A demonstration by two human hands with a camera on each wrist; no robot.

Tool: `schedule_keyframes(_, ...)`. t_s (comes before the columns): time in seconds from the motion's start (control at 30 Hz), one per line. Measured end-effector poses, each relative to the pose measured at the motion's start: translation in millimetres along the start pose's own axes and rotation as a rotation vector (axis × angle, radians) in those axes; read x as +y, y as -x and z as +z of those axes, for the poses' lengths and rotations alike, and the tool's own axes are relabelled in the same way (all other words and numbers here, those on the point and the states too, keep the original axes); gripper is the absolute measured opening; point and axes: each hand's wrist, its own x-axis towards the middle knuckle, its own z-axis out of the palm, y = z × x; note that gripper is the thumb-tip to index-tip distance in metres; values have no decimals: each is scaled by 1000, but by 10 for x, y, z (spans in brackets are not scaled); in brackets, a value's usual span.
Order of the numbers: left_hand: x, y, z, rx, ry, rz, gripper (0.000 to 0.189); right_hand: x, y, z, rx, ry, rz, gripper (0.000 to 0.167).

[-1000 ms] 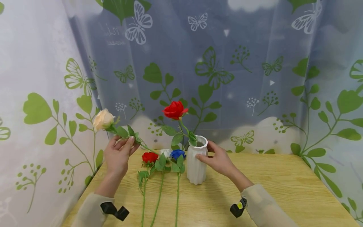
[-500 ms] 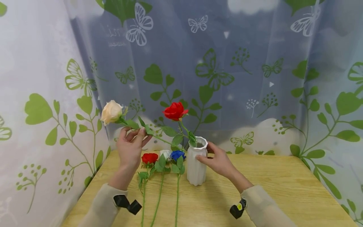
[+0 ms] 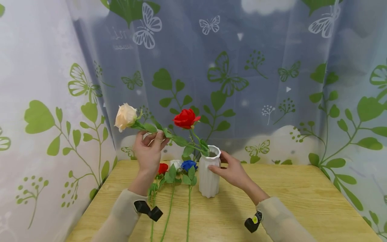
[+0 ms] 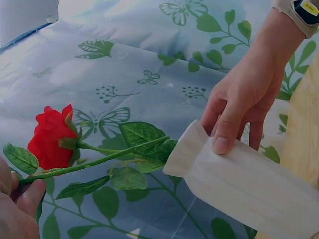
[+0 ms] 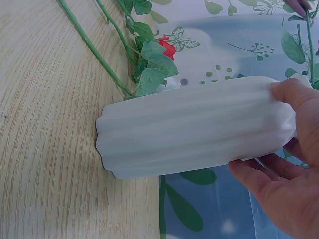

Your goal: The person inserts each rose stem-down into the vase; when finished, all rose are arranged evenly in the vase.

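Observation:
My left hand (image 3: 148, 150) pinches the stem of a cream rose (image 3: 125, 117) between thumb and fingers, with the bloom tilted to the left. That rose's stem (image 4: 107, 158) slants toward the mouth of a white fluted vase (image 3: 209, 178); its lower end lies close to the rim in the left wrist view, and I cannot tell whether it is inside. With thumb and fingers round its upper part, my right hand (image 3: 233, 169) holds the vase upright on the table. A red rose (image 3: 186, 118) stands in the vase, leaning left.
Left of the vase, a second red rose (image 3: 163, 168), a white rose (image 3: 175, 164) and a blue rose (image 3: 189, 165) lie on the wooden table (image 3: 281, 201), stems toward me. A patterned curtain (image 3: 266, 111) hangs behind and at both sides.
My left hand has moved right and slightly up with the cream rose, bringing its stem to the vase mouth. The right hand and vase have stayed in place.

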Motion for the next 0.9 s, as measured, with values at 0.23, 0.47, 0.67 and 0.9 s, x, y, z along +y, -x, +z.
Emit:
schedule_keyframes(0.23,-168,46,72,-37,-17,-19,25,0,8,-1,3,5,-5,71)
schedule_keyframes(0.47,-340,106,155,-87,-51,-14,22,-4,13,0,-3,-3,-11,72)
schedule_keyframes(0.67,-487,160,232,-146,-70,17,20,9,5,4,0,-3,-14,72)
schedule_keyframes(0.9,-548,142,302,-150,-152,32,20,8,-4,-8,-4,3,-10,71)
